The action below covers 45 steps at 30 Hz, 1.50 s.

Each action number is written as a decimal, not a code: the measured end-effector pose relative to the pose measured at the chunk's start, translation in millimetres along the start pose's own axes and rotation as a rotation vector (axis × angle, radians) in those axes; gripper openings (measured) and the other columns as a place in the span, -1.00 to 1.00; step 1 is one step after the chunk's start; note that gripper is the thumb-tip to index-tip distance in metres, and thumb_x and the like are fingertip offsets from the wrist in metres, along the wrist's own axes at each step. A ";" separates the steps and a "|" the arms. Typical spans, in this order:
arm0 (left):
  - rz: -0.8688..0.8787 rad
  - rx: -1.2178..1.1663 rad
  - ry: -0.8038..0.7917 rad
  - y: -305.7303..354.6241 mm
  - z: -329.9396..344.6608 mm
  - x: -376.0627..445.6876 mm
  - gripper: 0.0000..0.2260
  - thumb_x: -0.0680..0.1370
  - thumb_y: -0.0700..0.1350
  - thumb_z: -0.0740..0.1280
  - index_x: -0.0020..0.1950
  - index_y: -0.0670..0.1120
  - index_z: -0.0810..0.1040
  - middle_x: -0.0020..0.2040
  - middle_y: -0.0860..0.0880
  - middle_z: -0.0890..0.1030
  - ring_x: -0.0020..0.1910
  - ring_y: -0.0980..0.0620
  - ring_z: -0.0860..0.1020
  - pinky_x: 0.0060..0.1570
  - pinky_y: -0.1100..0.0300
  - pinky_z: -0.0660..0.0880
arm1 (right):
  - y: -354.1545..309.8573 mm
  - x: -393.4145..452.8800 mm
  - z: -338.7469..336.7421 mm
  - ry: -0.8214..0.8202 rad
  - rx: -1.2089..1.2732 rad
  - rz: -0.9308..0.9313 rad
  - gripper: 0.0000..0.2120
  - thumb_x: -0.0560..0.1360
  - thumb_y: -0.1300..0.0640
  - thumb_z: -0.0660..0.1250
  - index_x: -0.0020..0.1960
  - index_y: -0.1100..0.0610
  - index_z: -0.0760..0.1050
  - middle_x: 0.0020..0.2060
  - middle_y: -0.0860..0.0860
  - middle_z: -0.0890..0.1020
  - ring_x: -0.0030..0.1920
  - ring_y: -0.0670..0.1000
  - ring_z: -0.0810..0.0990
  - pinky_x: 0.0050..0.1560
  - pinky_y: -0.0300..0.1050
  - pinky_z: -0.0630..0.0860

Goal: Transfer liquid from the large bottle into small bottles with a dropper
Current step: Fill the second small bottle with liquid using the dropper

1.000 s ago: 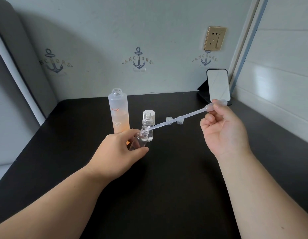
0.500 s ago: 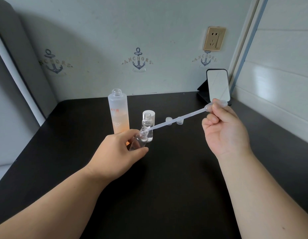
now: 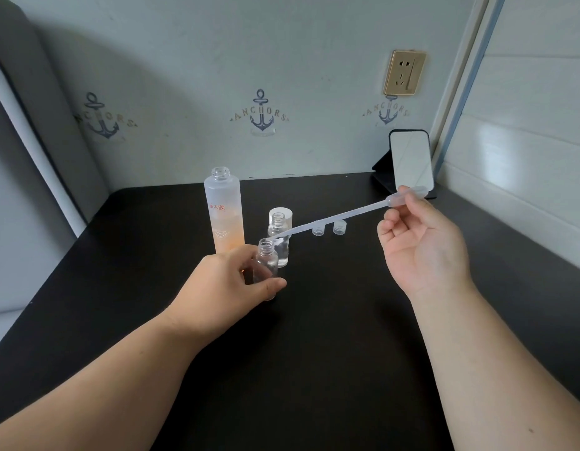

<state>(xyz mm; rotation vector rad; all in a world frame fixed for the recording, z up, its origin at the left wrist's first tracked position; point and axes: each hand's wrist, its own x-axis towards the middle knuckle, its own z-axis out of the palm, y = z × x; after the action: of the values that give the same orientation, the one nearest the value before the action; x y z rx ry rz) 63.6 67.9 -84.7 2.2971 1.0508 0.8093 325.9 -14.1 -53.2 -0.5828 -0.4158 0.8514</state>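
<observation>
1. Left hand grips a small bottle, thumb in front, other fingers curled behind it; only the neck and part of the body show, the base mostly covered by the thumb. The bottle sits mid-table, upright or slightly tilted; whether it rests on the table or is lifted, cannot tell.
2. Right hand pinches the bulb of a dropper between thumb and fingertips, the other fingers loosely curled, palm facing the camera. The bulb end is partly hidden by the fingers.
3. The dropper slants down-left; its tip is just above and behind the held bottle's mouth, apparently outside it. The tip overlaps the second bottle in view, so touching or apart cannot be told. Liquid inside the dropper is too faint to judge.
4. The second bottle, open, stands just behind the held one, with clear liquid in it. A white cap stands right behind it, mostly blocked.
5. The big bottle, open and frosted, stands just left of the small ones, toward the table's back edge. It holds orange liquid low down; its base is hidden by the left hand. The red label is unreadable.
6. Two small clear caps lie behind the dropper stem; the left one is partly crossed by it.
7. A phone on a stand is propped at the table's back right corner, its lower edge partly behind the dropper bulb.
8. Both forearms are cut off by the bottom of the view.
</observation>
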 end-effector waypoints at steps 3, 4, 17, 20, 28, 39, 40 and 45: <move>0.013 -0.014 -0.004 -0.6 0.3 -0.2 -0.76 0.39 0.18 0.54 -0.20 0.12 0.54 -0.22 0.45 0.57 -0.23 0.34 0.54 -0.31 0.49 0.39 | -0.1 0.2 -0.8 0.025 0.019 0.010 -0.91 0.55 0.25 0.35 0.00 0.24 0.62 -0.24 0.05 0.66 -0.31 -0.03 0.56 -0.24 -0.22 0.51; 0.020 -0.017 -0.015 -0.7 0.5 -0.5 -0.76 0.38 0.19 0.54 -0.20 0.13 0.54 -0.22 0.46 0.56 -0.23 0.33 0.53 -0.30 0.50 0.39 | 0.0 0.2 -1.0 0.030 0.025 0.015 -0.91 0.56 0.25 0.35 -0.01 0.24 0.62 -0.24 0.04 0.66 -0.30 -0.03 0.57 -0.23 -0.22 0.52; -0.104 -0.406 0.591 -1.8 -13.9 -0.1 -0.82 0.49 0.17 0.26 0.05 0.18 0.50 -0.10 0.19 0.56 -0.14 0.25 0.53 -0.15 0.18 0.47 | 1.0 0.0 -0.2 0.066 0.079 0.058 -0.82 0.52 0.28 0.35 0.09 0.29 0.61 -0.21 0.08 0.66 -0.28 0.00 0.60 -0.22 -0.18 0.55; -0.170 -0.431 0.486 -9.1 -10.8 8.1 -0.53 0.44 0.10 0.38 0.33 0.14 0.41 0.09 0.20 0.54 0.00 0.38 0.52 -0.07 0.32 0.43 | 1.5 -0.7 0.5 0.051 0.067 0.060 -0.90 0.55 0.27 0.34 0.00 0.26 0.63 -0.20 0.07 0.67 -0.27 -0.01 0.61 -0.23 -0.19 0.55; -0.238 -0.273 0.294 -17.5 -2.7 17.3 -0.58 0.54 0.17 0.41 0.36 0.16 0.42 0.06 0.24 0.59 0.03 0.23 0.59 -0.11 0.33 0.47 | 3.0 -0.9 2.4 0.022 0.034 0.060 -0.79 0.57 0.25 0.38 -0.18 0.19 0.73 -0.18 0.05 0.71 -0.20 -0.03 0.68 -0.16 -0.19 0.59; -0.141 -0.264 0.292 -6.9 -5.4 9.2 -0.67 0.53 0.03 0.45 0.06 0.47 0.44 0.01 0.35 0.58 -0.04 0.33 0.56 -0.06 0.09 0.58 | 2.8 -0.9 3.1 -0.002 0.046 0.028 -0.77 0.59 0.22 0.38 -0.19 0.18 0.74 -0.13 0.03 0.73 -0.15 -0.05 0.71 -0.12 -0.21 0.60; -0.140 -0.259 0.291 -6.4 -5.4 9.1 -0.67 0.52 0.02 0.44 0.06 0.46 0.45 0.02 0.33 0.59 -0.04 0.31 0.56 -0.04 0.04 0.60 | 2.7 -1.0 3.3 0.001 0.041 0.027 -0.77 0.59 0.22 0.37 -0.19 0.17 0.74 -0.13 0.03 0.73 -0.15 -0.05 0.71 -0.12 -0.21 0.60; -0.116 -0.202 0.298 -4.8 -6.6 9.1 -0.63 0.52 -0.02 0.45 0.06 0.47 0.45 0.01 0.32 0.59 -0.04 0.27 0.56 -0.09 0.09 0.56 | 0.9 -1.0 3.4 0.022 0.032 0.017 -0.79 0.58 0.23 0.37 -0.17 0.17 0.73 -0.14 0.03 0.73 -0.17 -0.05 0.69 -0.13 -0.21 0.60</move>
<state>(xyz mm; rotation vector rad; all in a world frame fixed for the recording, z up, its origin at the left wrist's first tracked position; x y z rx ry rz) 61.5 79.1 -80.3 1.9681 1.1579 1.1778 322.9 -13.4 -51.2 -0.5666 -0.3771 0.8660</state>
